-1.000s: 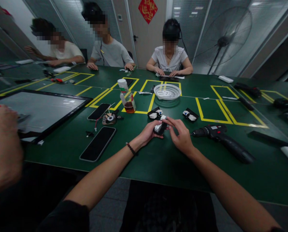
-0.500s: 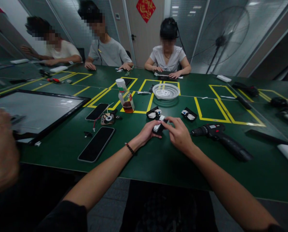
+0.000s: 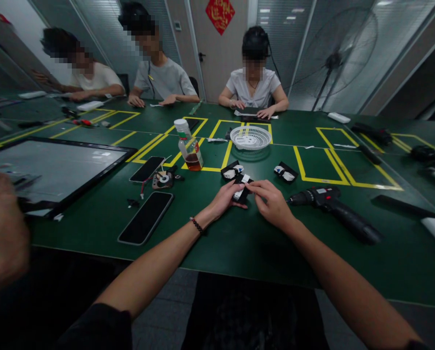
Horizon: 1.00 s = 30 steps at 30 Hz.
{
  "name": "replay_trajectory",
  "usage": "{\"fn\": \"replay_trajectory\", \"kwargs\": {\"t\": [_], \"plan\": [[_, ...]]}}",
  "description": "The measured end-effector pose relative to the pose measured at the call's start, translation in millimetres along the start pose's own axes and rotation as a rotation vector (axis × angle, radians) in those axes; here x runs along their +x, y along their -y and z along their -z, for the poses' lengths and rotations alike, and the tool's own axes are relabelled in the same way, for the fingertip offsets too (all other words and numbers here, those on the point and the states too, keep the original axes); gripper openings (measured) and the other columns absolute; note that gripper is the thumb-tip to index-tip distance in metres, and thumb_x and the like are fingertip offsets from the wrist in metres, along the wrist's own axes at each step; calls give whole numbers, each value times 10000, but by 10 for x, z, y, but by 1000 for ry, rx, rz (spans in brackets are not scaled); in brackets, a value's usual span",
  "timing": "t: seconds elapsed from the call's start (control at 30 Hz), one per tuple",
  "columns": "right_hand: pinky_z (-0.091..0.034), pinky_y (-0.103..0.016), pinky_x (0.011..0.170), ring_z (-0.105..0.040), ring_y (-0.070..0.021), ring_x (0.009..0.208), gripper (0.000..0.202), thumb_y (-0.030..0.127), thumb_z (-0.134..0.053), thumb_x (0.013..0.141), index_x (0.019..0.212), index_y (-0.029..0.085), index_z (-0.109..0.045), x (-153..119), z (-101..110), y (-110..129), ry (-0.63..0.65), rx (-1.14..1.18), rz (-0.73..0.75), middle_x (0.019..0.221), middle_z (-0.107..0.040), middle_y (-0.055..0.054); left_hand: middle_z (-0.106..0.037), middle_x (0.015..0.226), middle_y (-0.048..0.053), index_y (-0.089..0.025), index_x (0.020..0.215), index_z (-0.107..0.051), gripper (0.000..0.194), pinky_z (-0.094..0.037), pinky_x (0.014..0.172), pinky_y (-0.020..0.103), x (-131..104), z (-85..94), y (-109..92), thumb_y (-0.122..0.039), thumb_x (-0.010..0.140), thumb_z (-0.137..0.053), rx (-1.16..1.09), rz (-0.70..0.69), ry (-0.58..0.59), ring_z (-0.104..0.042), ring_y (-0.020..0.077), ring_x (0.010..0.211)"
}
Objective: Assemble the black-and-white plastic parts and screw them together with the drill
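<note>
Between thumb and fingers my left hand holds a small black part with a white label, just above the green table. My right hand has its thumb and forefinger pinched together at the right edge of that part; whether they grip it or something tiny is hidden. Right behind it lies a similar black piece with white wrapping. Another such black-and-white piece rests farther right. Beside my right hand, a black cordless drill lies on its side, its tip toward the hand.
Left of my hands lie a phone, a second phone and a small wired speaker-like part. A bottle and a white basket stand beyond. A framed panel and another person's hand are at left.
My right forefinger has drawn back from the label, and the fingers now pinch at the part's right edge. My left hand keeps its hold, with the part slightly turned.
</note>
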State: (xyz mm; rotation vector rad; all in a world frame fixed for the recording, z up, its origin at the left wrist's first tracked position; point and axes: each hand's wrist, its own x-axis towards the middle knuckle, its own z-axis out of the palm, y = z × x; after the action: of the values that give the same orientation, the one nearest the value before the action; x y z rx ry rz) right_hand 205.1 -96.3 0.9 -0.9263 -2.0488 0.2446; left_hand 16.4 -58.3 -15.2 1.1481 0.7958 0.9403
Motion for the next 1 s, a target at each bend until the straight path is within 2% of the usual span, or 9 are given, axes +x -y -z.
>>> {"fn": "replay_trajectory", "kwargs": {"t": [0.13, 0.23, 0.3, 0.43, 0.67, 0.83, 0.9, 1.0], "plan": [[-523, -408, 929, -656, -224, 1018, 332, 86, -474, 928, 1072, 226, -738, 36, 76, -123, -93, 31, -86, 1070, -716, -65, -681, 1167, 138, -174, 1254, -591, 465, -633, 651, 351, -8, 7, -4, -390, 849, -664, 79, -38, 29, -665, 250, 955], [-525, -413, 875, -660, -234, 918, 258, 169, -541, 926, 1111, 194, -718, 38, 158, -342, -160, -120, -203, 1017, -720, -83, -696, 1128, 150, -158, 1272, -578, 482, -628, 648, 359, -2, 2, 6, -390, 856, -652, 90, -36, 16, -671, 233, 884], [-517, -425, 862, -653, -243, 885, 251, 229, -614, 903, 1127, 167, -709, 23, 194, -503, -101, -221, -256, 992, -718, -98, -694, 1129, 161, -149, 1270, -576, 491, -624, 645, 363, 4, -6, 20, -392, 851, -655, 99, -28, -11, -673, 239, 882], [-508, -377, 817, -654, -229, 857, 216, 285, -681, 880, 1060, 176, -727, -2, 170, -702, 113, -267, -328, 934, -714, -88, -673, 1167, 161, -157, 1293, -569, 533, -617, 664, 378, 3, -27, 52, -403, 834, -682, 168, -36, -38, -669, 263, 926], [-457, -298, 717, -625, -198, 786, 186, 293, -717, 862, 1007, 176, -713, 79, -6, -686, 209, -334, -395, 874, -673, -61, -657, 1244, 143, -171, 1289, -588, 526, -569, 882, 415, -4, -25, 86, -365, 815, -708, 299, -113, -86, -635, 294, 1099], [-441, -299, 776, -625, -215, 865, 107, 248, -627, 925, 928, 165, -694, 78, -60, -663, 253, -399, -416, 936, -678, -98, -643, 1288, 134, -159, 1317, -568, 548, -516, 990, 447, 10, -9, 82, -416, 844, -676, 452, -160, -76, -616, 287, 1155], [-438, -309, 810, -623, -231, 903, 109, 230, -606, 935, 918, 161, -689, 67, -68, -652, 256, -406, -409, 947, -679, -113, -641, 1293, 130, -156, 1323, -560, 557, -520, 989, 446, 13, -10, 81, -434, 851, -665, 479, -159, -81, -621, 283, 1147], [-437, -320, 832, -615, -247, 940, 113, 212, -579, 945, 921, 170, -681, 59, -43, -619, 255, -401, -396, 958, -677, -117, -641, 1290, 134, -156, 1345, -538, 571, -571, 894, 435, 11, -13, 85, -450, 867, -639, 450, -131, -65, -645, 283, 1095]]}}
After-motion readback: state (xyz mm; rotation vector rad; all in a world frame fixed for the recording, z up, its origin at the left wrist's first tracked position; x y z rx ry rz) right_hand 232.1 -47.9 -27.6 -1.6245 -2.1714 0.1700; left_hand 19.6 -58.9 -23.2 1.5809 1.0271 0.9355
